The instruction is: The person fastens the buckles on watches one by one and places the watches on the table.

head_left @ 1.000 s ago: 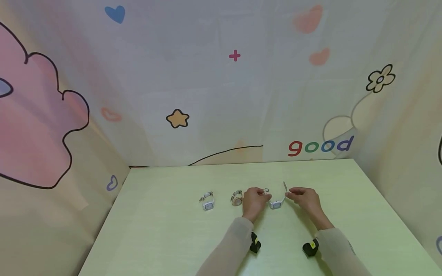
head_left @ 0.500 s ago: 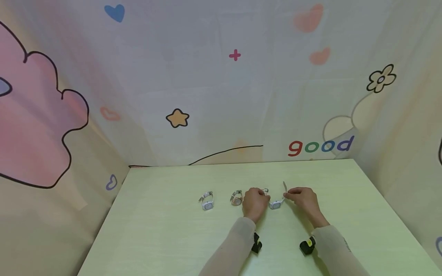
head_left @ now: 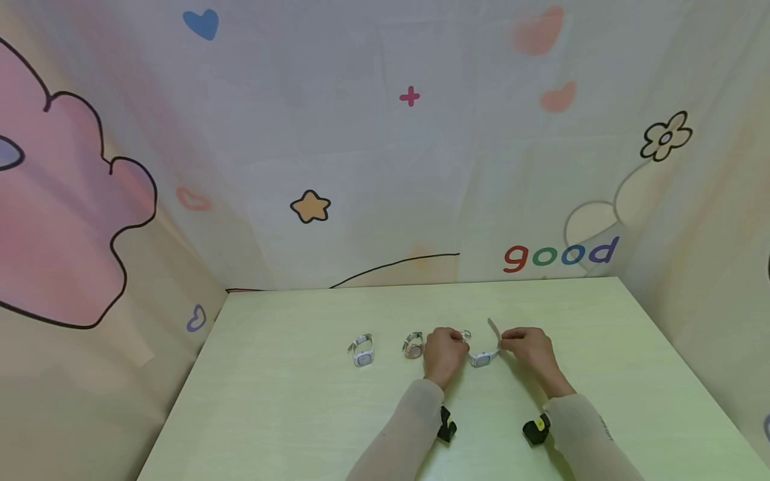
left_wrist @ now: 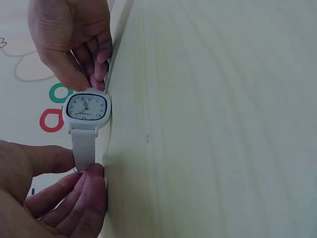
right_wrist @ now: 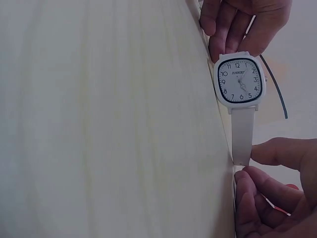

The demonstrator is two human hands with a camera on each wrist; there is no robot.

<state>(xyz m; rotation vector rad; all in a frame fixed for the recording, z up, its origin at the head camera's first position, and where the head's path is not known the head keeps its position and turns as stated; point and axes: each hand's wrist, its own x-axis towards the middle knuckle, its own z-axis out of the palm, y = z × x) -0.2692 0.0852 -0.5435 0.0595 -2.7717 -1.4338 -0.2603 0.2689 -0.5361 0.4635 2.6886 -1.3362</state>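
While I looked on remotely, the left hand (head_left: 444,354) pinched one strap (left_wrist: 83,147) of the white watch (head_left: 480,360) and the right hand (head_left: 531,349) pinched the other strap (right_wrist: 242,136), both nearly closed. The watch stretched between them at the table (head_left: 289,414), right of two more watches (head_left: 363,359).

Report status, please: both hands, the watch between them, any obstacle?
Left hand, right hand: each pinching strap of white watch. Strap unfastened, ends apart. Gold-toned watch beside left hand, apparently not blocking.
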